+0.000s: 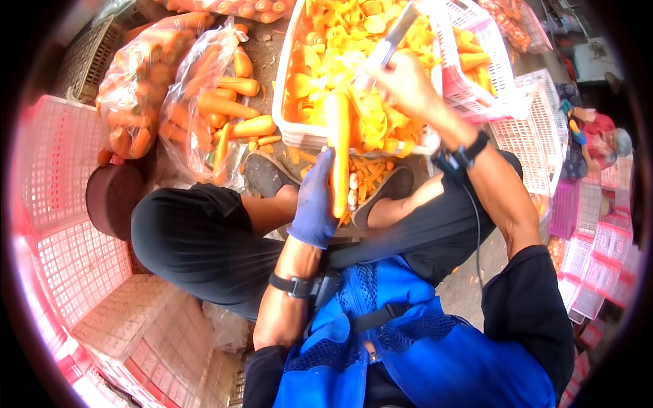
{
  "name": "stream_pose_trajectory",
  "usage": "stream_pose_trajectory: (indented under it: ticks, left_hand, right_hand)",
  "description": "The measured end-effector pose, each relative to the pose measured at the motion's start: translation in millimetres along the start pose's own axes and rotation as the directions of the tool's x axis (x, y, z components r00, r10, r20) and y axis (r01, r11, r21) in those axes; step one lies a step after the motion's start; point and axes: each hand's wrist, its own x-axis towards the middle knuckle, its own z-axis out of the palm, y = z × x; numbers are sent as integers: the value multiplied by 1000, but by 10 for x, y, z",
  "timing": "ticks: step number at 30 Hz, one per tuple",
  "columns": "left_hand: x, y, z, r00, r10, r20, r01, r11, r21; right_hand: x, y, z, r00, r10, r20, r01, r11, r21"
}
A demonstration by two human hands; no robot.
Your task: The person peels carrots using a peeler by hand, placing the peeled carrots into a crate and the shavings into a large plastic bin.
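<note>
My left hand (pixel 315 204), in a blue-purple glove, is closed around the lower part of a long peeled-looking carrot (pixel 339 146). The carrot stands upright in the picture, its far end over a white plastic tub (pixel 280 102) heaped with orange-yellow peelings (pixel 371 24). My bare right hand (pixel 408 85) grips a metal peeler (pixel 400 32), just right of the carrot's far end. Motion blurs this hand and the peeler's working end, so whether it touches the carrot is unclear. More peelings (pixel 371 175) lie on the ground between my shoes.
Left of the tub, carrots (pixel 235 105) spill from a clear plastic bag; a fuller bag of carrots (pixel 139 85) stands beyond. Pink-white crates (pixel 75 204) line my left. A white basket (pixel 486 58) of carrots adjoins the tub. At far right sits another person (pixel 598 139).
</note>
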Motion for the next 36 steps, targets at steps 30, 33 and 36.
stream_pose_trajectory:
  ticks: [30,33,36]
  left_hand:
    - [-25,-18,-79,999,-45,-11,46,992,121]
    - [-77,24,-72,982,-139,127,138,990,11]
    - [-57,-23,-101,984,-74,164,80,996,-35]
  right_hand:
    - [-39,120,150,999,-7,40,8,1000,-24]
    - [346,447,-230,966,27,-259,-10,998,65]
    - [124,251,-93,984,18,-177,-5,997,71]
